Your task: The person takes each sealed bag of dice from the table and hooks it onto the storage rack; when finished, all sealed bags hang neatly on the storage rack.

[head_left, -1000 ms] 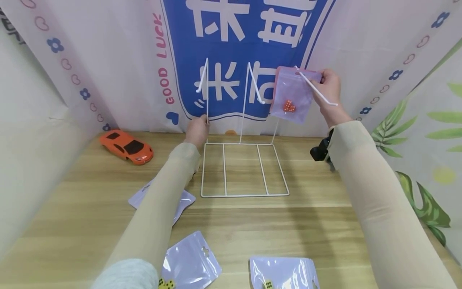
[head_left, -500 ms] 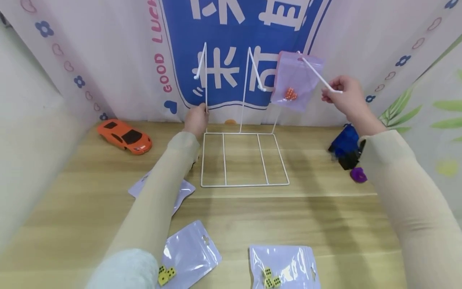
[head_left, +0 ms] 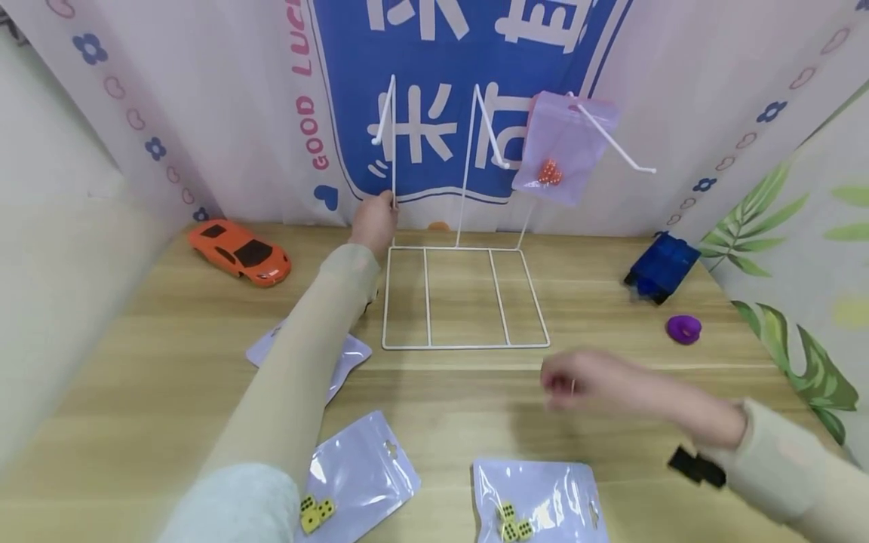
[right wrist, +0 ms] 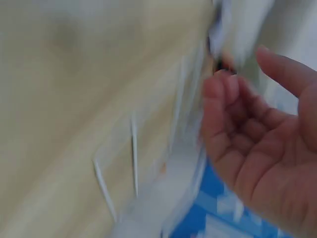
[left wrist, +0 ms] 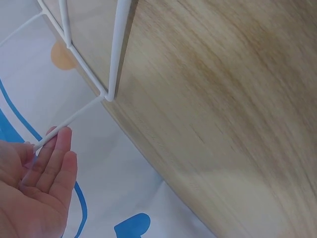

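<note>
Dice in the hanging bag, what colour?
The dice are orange-red with white dots; clearest in head view.

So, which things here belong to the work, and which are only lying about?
Likely in the work:
rack, held by the left hand
bag hanging on it
three unhung bags
right hand, empty

Seemingly just lying about:
orange car
blue object
purple piece
</note>
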